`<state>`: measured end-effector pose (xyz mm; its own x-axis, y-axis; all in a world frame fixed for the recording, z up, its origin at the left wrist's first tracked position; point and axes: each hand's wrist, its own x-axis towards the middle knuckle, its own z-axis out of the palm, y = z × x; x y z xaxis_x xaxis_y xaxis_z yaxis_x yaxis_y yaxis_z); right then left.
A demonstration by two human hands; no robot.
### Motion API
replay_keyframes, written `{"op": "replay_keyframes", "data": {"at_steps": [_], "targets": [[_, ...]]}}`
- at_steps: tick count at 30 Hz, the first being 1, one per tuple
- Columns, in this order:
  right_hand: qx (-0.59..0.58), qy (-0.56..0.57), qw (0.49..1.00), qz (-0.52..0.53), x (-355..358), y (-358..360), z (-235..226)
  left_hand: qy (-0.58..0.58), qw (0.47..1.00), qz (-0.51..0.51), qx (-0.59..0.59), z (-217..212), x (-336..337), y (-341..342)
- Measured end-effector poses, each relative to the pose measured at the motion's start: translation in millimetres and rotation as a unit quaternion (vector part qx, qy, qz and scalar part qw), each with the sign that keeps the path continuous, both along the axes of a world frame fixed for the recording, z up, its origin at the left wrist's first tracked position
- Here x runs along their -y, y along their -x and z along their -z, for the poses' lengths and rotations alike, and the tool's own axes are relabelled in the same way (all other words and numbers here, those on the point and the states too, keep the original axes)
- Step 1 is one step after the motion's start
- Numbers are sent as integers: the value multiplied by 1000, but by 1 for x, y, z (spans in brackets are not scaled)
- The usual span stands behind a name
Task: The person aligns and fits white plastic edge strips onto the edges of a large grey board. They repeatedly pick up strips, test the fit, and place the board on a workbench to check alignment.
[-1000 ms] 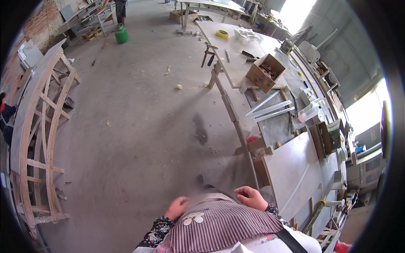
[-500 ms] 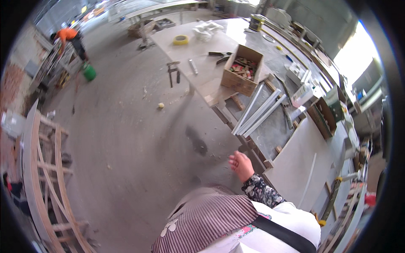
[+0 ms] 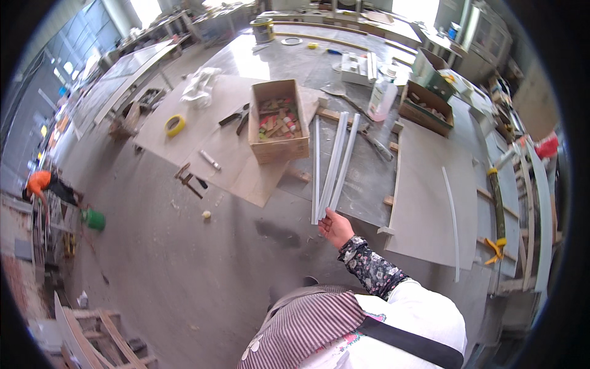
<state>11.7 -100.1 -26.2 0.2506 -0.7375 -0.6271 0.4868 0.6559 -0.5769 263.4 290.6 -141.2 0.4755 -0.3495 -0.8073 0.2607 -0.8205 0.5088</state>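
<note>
My right hand [image 3: 337, 230], in a dark flowered sleeve, reaches to the near ends of several long white strips [image 3: 336, 165]. The thumb and fingers close on the end of at least one strip; how many they hold cannot be made out. The strips lie side by side over the grey table [image 3: 372, 184], spread slightly apart, their ends at its near edge. Left of them stands an open cardboard box [image 3: 279, 149] with small red and wooden pieces inside. My left hand is out of the picture.
Pliers-like black tools [image 3: 233, 115], a yellow tape roll [image 3: 174, 126] and a white cloth [image 3: 200, 85] lie left. A clamp [image 3: 189, 180] hangs at the board's edge. Right are a clear bottle [image 3: 382, 101], another carton [image 3: 426, 111] and a thin strip [image 3: 452, 221]. A person in orange [image 3: 42, 182] bends far left.
My view has swung to the right, toward the table. My right hand, earlier short of the table edge and apart from the strips, now has its fingers on their near ends.
</note>
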Motion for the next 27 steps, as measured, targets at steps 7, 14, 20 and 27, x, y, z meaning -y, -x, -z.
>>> {"op": "replay_keyframes", "data": {"at_steps": [7,14,20,27], "targets": [[-137,114,984,16,-17,-27,0,0,995,103,16,-9,56,-69],[-143,121,980,67,-31,-35,14,-6,985,171,25,-11,98,-115],[-153,130,978,47,-28,-33,14,-12,978,205,27,-11,119,-138],[-111,117,986,39,-26,-26,10,-13,978,208,27,-12,126,-151]]}}
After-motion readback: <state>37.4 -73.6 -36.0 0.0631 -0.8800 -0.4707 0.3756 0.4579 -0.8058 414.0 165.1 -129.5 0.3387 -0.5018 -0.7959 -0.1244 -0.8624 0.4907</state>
